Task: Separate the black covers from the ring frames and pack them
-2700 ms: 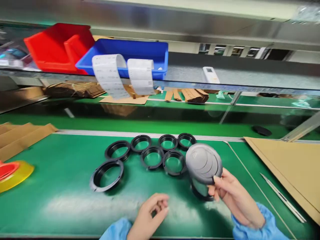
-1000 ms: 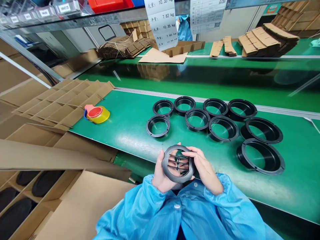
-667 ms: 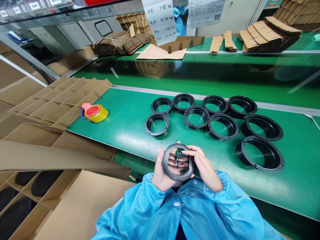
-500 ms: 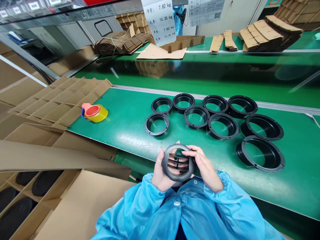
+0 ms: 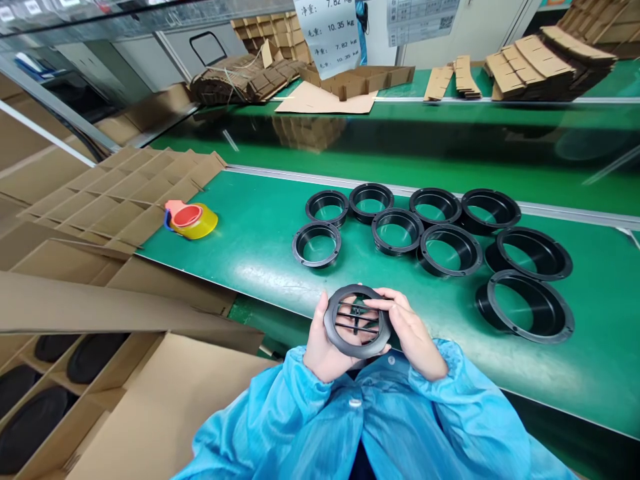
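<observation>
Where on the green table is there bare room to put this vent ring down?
Bare green table lies between the tape roll and the leftmost black ring, and along the near edge ahead of the left hand and right hand holding the vent ring. The cluster of black rings on the right is crowded.

Green conveyor belt (image 5: 280,220) — cardboard stacks (image 5: 550,57) behind, glossy reflections.
</observation>
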The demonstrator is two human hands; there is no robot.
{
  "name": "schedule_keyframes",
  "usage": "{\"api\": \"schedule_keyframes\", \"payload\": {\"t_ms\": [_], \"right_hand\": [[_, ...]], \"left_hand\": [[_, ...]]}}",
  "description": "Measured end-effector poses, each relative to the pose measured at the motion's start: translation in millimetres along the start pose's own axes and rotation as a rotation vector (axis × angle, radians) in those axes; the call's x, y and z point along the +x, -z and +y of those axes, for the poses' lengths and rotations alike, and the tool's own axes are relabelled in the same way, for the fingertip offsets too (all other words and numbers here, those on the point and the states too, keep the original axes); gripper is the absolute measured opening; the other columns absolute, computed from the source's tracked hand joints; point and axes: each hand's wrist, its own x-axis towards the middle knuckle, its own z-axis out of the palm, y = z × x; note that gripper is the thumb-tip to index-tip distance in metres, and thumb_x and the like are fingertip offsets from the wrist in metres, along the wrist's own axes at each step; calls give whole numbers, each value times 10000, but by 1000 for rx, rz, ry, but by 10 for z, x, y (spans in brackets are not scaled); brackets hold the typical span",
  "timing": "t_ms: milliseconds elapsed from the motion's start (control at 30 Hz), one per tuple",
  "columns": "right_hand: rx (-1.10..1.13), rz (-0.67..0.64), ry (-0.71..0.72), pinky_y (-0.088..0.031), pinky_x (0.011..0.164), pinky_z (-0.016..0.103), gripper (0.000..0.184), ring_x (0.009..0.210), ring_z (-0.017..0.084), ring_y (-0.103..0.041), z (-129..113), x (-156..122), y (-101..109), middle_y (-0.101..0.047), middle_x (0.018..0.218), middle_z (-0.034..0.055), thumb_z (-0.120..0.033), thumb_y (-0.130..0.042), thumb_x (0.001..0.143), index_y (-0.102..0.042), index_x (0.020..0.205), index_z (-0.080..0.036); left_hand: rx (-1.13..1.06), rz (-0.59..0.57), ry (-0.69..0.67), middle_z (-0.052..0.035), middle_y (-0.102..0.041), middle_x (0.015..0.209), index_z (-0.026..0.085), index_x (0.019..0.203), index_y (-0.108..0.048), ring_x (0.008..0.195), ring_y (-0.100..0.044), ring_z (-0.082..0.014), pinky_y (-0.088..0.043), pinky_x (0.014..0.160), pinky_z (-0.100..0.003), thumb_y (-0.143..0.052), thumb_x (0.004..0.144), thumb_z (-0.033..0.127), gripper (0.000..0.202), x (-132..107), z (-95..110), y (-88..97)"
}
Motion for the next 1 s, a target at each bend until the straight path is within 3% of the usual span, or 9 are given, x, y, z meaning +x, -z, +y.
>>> {"api": "schedule_keyframes", "payload": {"t_ms": [167, 333, 700, 867, 1000], "right_hand": [[-4, 0, 9, -295, 1151, 454, 440, 1312, 249, -425, 14, -6, -1, -493, 1360, 60, -499, -329, 1037, -699, 1191, -317], [11, 11, -5, -312, 1155, 457, 455, 1299, 253, -448, -3, -15, -7, -494, 1368, 65, -512, -333, 1032, -714, 1160, -300], [44, 20, -20, -338, 1161, 453, 469, 1313, 256, -448, -6, -27, -7, -490, 1370, 83, -535, -354, 1020, -724, 1141, -273], [-5, 20, -11, -323, 1168, 453, 461, 1332, 257, -426, 19, -24, 4, -475, 1381, 79, -513, -334, 1028, -707, 1179, -288], [-183, -3, 71, -338, 1155, 512, 474, 1393, 294, -343, 72, -62, -48, -348, 1504, 56, -514, -286, 1030, -573, 1375, -360]], "left_hand": [[-16, 25, 3, -201, -594, 1342, 214, 1375, -541, 1254, -540, -395, -277, 1073, -672, -314, 936, 704, 695, -14, -15, -30], [-12, 62, -33, -163, -579, 1374, 318, 1499, -362, 1267, -534, -373, -307, 1064, -666, -331, 943, 685, 667, -7, -38, -45], [40, 114, -74, -156, -587, 1371, 292, 1547, -260, 1265, -541, -372, -336, 1074, -624, -397, 945, 641, 709, -12, -59, -63], [26, 119, -76, -156, -601, 1347, 287, 1531, -304, 1263, -542, -372, -341, 1070, -625, -407, 943, 639, 694, -15, -56, -62], [-33, 104, -59, -142, -671, 1234, 267, 1404, -517, 1209, -583, -363, -362, 1055, -615, -421, 929, 661, 625, -12, -43, -33]]}}
